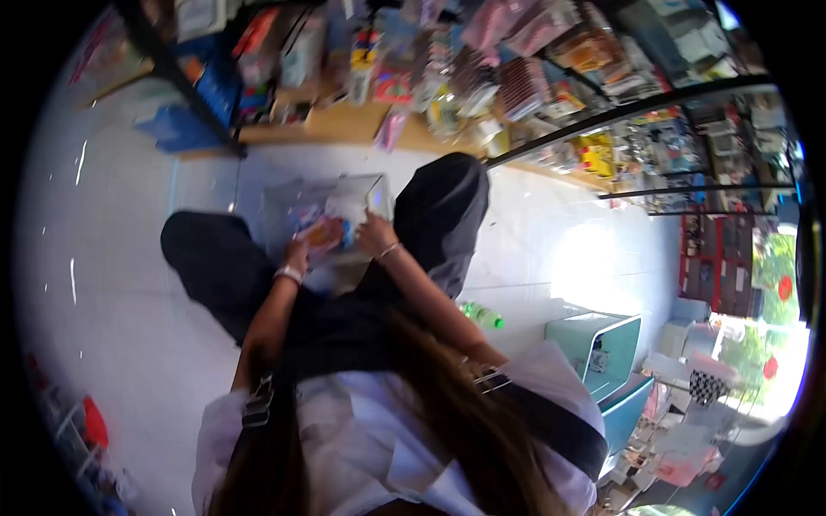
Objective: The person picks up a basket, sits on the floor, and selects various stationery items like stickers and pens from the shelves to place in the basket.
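Between my knees stands a light grey bin (385,191) with small packaged items inside. My left hand (298,251) is at the bin's near left side, its fingers closed at the edge of an orange and pink packet (323,234). Over the bin's right side is my right hand (376,234), with its fingers curled together near a whitish, blurred item. What the right fingers hold is too small and blurred to make out. A band is round each wrist.
Shelves with a wooden board (327,129) full of packaged goods run along the far side, with dark metal posts. A green-capped bottle (483,316) lies on the floor to the right, near a mint-green box (564,328). Blue folders (176,129) stick out at the upper left.
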A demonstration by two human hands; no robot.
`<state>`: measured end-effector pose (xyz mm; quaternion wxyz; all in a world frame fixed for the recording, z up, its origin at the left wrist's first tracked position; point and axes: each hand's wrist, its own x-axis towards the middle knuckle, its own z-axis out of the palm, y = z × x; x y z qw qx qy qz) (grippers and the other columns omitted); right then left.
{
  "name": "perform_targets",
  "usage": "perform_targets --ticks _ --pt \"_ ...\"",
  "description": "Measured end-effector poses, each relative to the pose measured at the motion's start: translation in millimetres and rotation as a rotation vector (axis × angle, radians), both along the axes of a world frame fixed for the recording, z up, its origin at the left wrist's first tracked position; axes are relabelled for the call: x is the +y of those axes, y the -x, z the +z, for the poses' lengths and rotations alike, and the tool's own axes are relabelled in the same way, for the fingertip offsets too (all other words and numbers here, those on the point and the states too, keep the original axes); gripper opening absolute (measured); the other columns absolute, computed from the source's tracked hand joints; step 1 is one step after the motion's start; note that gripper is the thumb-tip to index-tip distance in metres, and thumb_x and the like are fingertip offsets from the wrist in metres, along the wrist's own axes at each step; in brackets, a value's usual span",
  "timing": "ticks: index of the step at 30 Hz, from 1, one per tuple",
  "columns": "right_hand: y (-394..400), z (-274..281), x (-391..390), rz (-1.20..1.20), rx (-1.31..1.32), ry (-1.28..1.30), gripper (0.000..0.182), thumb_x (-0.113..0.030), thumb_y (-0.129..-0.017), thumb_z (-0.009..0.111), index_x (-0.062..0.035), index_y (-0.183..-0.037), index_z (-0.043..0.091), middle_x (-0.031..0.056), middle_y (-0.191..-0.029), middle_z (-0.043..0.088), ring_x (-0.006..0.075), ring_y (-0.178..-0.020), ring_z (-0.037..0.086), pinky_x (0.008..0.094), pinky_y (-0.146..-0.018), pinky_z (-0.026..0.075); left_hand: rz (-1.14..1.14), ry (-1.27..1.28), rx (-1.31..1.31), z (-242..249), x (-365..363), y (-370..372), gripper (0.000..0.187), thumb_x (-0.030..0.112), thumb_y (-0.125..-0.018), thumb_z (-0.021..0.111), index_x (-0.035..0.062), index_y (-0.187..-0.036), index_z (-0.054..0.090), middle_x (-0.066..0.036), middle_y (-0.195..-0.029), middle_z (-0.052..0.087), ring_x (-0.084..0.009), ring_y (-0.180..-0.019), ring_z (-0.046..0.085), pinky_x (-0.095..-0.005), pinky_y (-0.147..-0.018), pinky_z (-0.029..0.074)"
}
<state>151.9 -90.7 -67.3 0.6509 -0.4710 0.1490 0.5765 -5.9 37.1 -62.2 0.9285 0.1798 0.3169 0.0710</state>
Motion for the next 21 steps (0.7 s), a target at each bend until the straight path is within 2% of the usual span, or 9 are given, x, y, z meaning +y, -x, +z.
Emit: perform_targets --ticks 1,3,4,7,10,14,16,19,21 --pt "-5 25 -4 0.002 -0.060 -0.076 0.038 -0.034 -0.080 0.055 -0.0092 -0.108 0.045 0.0053 -0.094 0.047 0.0207 -0.085 0.046 0.0407 -0.072 0.041 -0.054 -0.047 0.031 -78 13 13 0.035 0.017 -0.087 0.039 -0.0021 -0.116 0.046 -0.017 -0.114 0.050 -0.0283 -0.100 0.053 -0.0410 -0.085 0.046" --pt "-3 120 2 -0.065 -0.265 0.144 0.032 -0.028 -0.084 0.050 -0.0073 -0.108 0.046 0.0079 -0.101 0.050 0.0207 -0.088 0.052 0.0354 -0.074 0.044 0.009 -0.198 0.278 -5 -1 9 0.031 0.022 -0.079 0.055 0.0019 -0.103 0.059 -0.009 -0.091 0.062 -0.0198 -0.075 0.062 -0.0284 -0.064 0.051" --pt "-10 129 1 -0.073 -0.307 0.161 0.034 -0.028 -0.084 0.050 -0.0060 -0.110 0.045 0.0086 -0.105 0.050 0.0211 -0.093 0.051 0.0353 -0.078 0.044 0.058 -0.579 0.471 -75 4 17 0.030 0.021 -0.078 0.055 -0.0001 -0.099 0.059 -0.010 -0.087 0.062 -0.0208 -0.073 0.062 -0.0275 -0.061 0.048" --pt "-23 142 0 -0.052 -0.469 0.156 0.035 -0.027 -0.085 0.048 -0.0050 -0.112 0.045 0.0101 -0.105 0.053 0.0219 -0.098 0.051 0.0354 -0.079 0.044 0.014 -0.767 0.777 -156 12 20 0.027 0.004 -0.069 0.051 -0.0089 -0.092 0.054 -0.021 -0.088 0.060 -0.0297 -0.079 0.060 -0.0375 -0.067 0.046" --pt "-37 136 6 -0.016 -0.513 0.124 0.037 -0.023 -0.084 0.050 -0.0046 -0.115 0.042 0.0103 -0.106 0.053 0.0220 -0.097 0.052 0.0363 -0.078 0.046 -0.030 -0.757 0.940 -131 3 9 0.035 0.005 -0.068 0.057 -0.0104 -0.099 0.048 -0.025 -0.092 0.058 -0.0344 -0.084 0.058 -0.0387 -0.071 0.046" --pt "-96 161 6 -0.309 -0.874 -0.012 0.078 -0.010 -0.077 0.062 -0.0052 -0.132 0.006 0.0165 -0.109 0.049 0.0214 -0.094 0.053 0.0384 -0.077 0.046 0.009 -1.082 1.402 -121 -7 9 0.042 0.012 -0.067 0.064 -0.0098 -0.099 0.048 -0.025 -0.094 0.057 -0.0366 -0.085 0.058 -0.0369 -0.070 0.047" --pt "-179 205 -3 -0.720 -1.500 0.234 0.078 -0.013 -0.070 0.070 -0.0001 -0.128 0.020 0.0177 -0.105 0.048 0.0213 -0.095 0.050 0.0292 -0.079 0.043 0.019 -1.104 1.218 -94 -7 16 0.051 0.013 -0.067 0.065 -0.0094 -0.106 0.042 -0.027 -0.095 0.056 -0.0389 -0.087 0.056 -0.0386 -0.073 0.046" --pt "-304 269 -9 -1.053 -1.624 0.441 0.080 -0.022 -0.064 0.075 0.0023 -0.124 0.028 0.0165 -0.105 0.049 0.0241 -0.097 0.049 0.0316 -0.083 0.041 -0.069 -1.174 1.012 -65 -9 7 0.057 0.009 -0.068 0.066 -0.0089 -0.113 0.038 -0.024 -0.097 0.056 -0.0345 -0.084 0.058 -0.0373 -0.072 0.047" --pt "-375 301 -4 -1.007 -1.651 0.687 0.097 -0.039 -0.054 0.077 0.0036 -0.125 0.027 0.0205 -0.114 0.044 0.0299 -0.105 0.044 0.0362 -0.089 0.037 -0.078 -0.685 0.679 -28 -18 -17 0.048 0.008 -0.072 0.062 -0.0067 -0.112 0.040 -0.018 -0.098 0.058 -0.0264 -0.084 0.059 -0.0324 -0.072 0.047"
